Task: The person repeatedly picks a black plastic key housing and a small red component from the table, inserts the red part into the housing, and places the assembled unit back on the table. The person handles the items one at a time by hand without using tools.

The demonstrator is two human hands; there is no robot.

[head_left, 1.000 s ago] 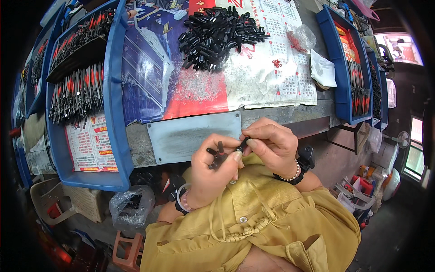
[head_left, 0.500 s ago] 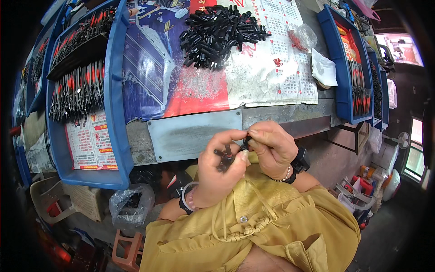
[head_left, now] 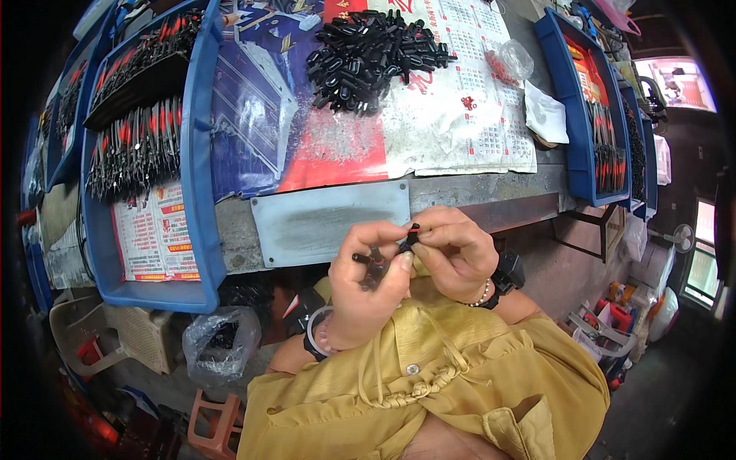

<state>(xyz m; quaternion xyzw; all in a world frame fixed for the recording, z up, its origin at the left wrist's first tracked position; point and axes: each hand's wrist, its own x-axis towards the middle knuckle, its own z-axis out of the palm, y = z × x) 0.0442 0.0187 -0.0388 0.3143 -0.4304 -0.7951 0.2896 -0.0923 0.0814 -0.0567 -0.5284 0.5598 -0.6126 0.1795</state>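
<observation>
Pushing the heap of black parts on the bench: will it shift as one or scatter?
The heap of black parts would probably spread and shed pieces, since they lie loosely across one another. Edge pieces may slide easily on the printed sheet, which looks fairly flat. Each piece is probably light, being small compared with the left hand.

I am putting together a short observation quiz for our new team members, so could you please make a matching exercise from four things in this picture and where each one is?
Things
1. Heap of black pieces
2. Pale blue plate
3. Small black piece
4. Orange stool

Places
A. At the fingertips, where the left hand and right hand meet
B. Low in the picture, left of the person
C. On the printed sheets, top middle
D. Along the near edge of the bench

Right pairs: 1-C, 2-D, 3-A, 4-B
</observation>
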